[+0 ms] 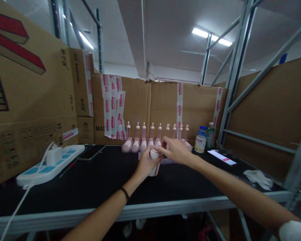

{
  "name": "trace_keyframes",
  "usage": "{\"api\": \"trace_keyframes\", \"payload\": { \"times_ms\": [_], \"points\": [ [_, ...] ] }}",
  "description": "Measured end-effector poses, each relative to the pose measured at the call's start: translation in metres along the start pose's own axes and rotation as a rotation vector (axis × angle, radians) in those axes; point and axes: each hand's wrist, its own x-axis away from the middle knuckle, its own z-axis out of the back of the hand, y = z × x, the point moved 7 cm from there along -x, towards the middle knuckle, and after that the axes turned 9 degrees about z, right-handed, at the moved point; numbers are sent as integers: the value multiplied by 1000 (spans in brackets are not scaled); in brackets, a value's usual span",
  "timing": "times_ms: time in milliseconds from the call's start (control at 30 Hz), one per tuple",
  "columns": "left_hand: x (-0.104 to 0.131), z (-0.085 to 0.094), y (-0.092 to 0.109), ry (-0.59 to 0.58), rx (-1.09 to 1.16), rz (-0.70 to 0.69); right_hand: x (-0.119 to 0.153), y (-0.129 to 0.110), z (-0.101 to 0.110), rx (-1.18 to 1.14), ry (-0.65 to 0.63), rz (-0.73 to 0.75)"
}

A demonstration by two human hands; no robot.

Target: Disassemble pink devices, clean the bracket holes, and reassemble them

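Holding: left hand (147, 163), fingers curled around white bottle (154, 170), in front of pink bottles (143, 144).
Right hand (177, 151): at white bottle's top; cannot tell whether its fingers pinch anything.
Pink bottles: upright row on table (110, 184).

I have room over the black tabletop (97, 182) front-left; the power strip (51, 170) and 1 bottle row (143, 144) block beyond.

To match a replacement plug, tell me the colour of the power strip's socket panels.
Light blue, set in the white power strip; the head view shows it.
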Motion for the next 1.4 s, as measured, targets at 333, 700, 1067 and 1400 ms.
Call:
{"api": "trace_keyframes", "payload": {
  "times_ms": [333,700,1067,1400],
  "points": [
    [3,-3,-18,-5,3,8,-11,7,-64,-229,-341,230],
    [13,0,0,85,-156,-57,-18,-1,-54,-111,-549,332],
    [10,-4,6,32,-140,-89,-22,-17,-43,256,-738,473],
    [10,2,11,116,-168,-53,-23,-9,-48,359,-689,401]
  ]
}}
